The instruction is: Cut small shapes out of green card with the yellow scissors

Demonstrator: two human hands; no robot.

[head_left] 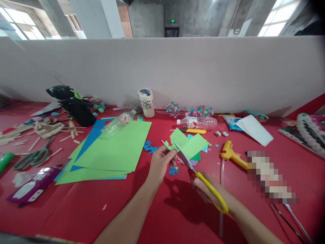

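Observation:
My left hand (161,162) pinches a light green piece of paper (178,138) above the red table. My right hand (203,188) grips a pair of scissors (212,188) with yellow handles, its fingers curled around them. The metal blades point up and left and lie at the green paper, close to my left fingertips. Whether the blades are parted is hard to make out. Small blue paper stars (173,171) lie just below my left hand, and blue paper scraps (150,147) are to its left.
Green and blue sheets (114,149) are stacked at left under a plastic bottle (118,124). A yellow glue gun (230,150) lies right of the scissors. Behind stand a white cup (146,105), another bottle (199,122) and a yellow cutter (196,131). Green-handled scissors (34,157) lie far left.

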